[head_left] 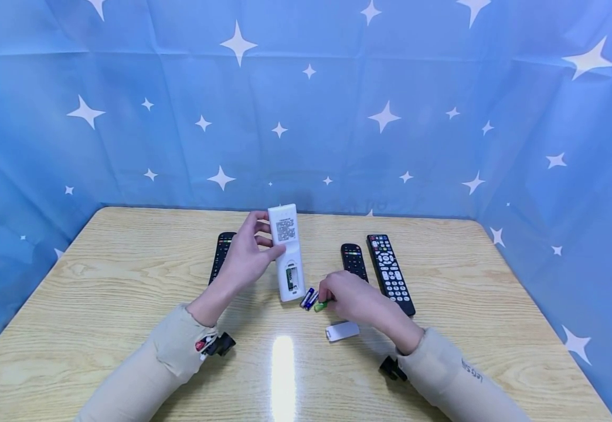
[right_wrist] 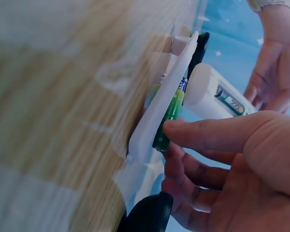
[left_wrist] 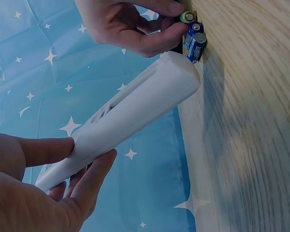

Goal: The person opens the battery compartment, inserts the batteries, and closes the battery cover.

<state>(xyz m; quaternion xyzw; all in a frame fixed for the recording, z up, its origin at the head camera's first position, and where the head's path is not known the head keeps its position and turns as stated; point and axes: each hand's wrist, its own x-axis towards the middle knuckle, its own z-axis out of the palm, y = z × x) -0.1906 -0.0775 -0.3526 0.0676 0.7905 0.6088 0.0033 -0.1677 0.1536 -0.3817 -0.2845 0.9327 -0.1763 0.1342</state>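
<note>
My left hand grips a white remote control by its upper part, tilted with its back towards me. The battery compartment is uncovered, and a green battery lies inside one side of it. With thumb and fingertips, my right hand pinches another green battery low over the table. Right beside it are two blue batteries. A white battery cover lies on the table, nearer to me than the right hand.
A black remote lies partly behind my left hand. Beyond the right hand are a small black remote and a longer black one with white buttons. A blue star-patterned curtain borders the wooden table.
</note>
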